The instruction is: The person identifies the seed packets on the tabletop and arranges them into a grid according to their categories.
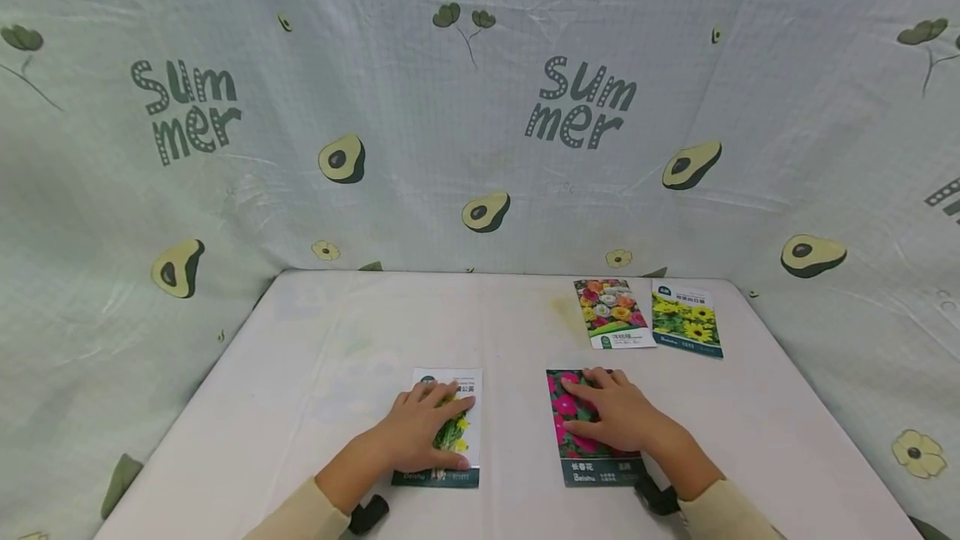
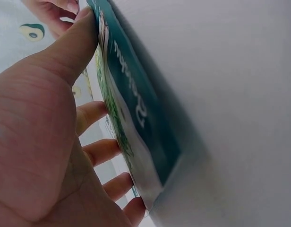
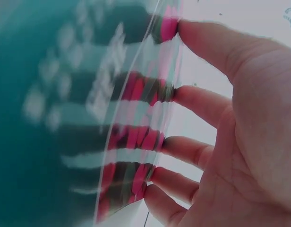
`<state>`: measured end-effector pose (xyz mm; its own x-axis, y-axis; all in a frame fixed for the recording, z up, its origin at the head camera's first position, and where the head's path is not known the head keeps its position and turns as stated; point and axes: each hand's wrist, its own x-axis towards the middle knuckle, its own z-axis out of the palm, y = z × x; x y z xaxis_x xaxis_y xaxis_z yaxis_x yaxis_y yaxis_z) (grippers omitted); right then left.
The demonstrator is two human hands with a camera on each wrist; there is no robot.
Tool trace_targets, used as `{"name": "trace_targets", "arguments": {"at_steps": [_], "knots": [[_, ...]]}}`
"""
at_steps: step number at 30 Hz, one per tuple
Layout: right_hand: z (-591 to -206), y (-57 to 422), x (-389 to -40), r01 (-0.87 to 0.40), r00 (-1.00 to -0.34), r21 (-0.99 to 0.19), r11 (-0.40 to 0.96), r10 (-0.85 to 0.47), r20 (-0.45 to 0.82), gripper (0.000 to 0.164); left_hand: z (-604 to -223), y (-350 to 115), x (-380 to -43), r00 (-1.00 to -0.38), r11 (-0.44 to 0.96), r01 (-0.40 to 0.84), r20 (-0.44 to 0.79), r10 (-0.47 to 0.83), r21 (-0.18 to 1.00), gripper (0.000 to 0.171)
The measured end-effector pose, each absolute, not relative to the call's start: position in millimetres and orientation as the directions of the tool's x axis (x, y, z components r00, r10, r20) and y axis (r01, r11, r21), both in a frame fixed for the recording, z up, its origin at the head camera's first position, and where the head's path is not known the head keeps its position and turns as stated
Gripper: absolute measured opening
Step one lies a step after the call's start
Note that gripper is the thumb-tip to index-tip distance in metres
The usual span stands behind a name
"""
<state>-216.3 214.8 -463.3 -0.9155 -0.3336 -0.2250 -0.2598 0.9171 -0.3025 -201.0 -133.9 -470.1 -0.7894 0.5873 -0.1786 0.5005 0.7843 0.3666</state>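
Observation:
My left hand (image 1: 422, 432) rests with spread fingers on a white seed packet (image 1: 471, 382) with yellow flowers and a dark green bottom band. In the left wrist view the fingertips and thumb touch the face of this packet (image 2: 136, 113), whose lower edge stands a little off the table. My right hand (image 1: 618, 415) lies spread over a seed packet with pink flowers (image 1: 564, 419) and a dark band at its bottom. Seen from the right wrist, the fingertips press on the glossy front of the pink-flower packet (image 3: 141, 137). Both packets lie side by side, apart from each other.
Toward the back right of the white table (image 1: 337, 340) lie two more packets: one with multicoloured flowers (image 1: 613, 311) and one with yellow flowers (image 1: 686, 317), edges close together. A hanging cloth (image 1: 420, 107) printed with avocados rises behind the table.

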Motion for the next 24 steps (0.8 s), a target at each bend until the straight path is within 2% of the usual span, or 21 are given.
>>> {"name": "trace_targets", "arguments": {"at_steps": [24], "knots": [[-466, 193, -214, -0.274, -0.914, -0.282, 0.919, -0.34, -0.222, 0.075, -471, -123, -201, -0.798, 0.793, 0.508, -0.164, 0.58, 0.336, 0.085]]}}
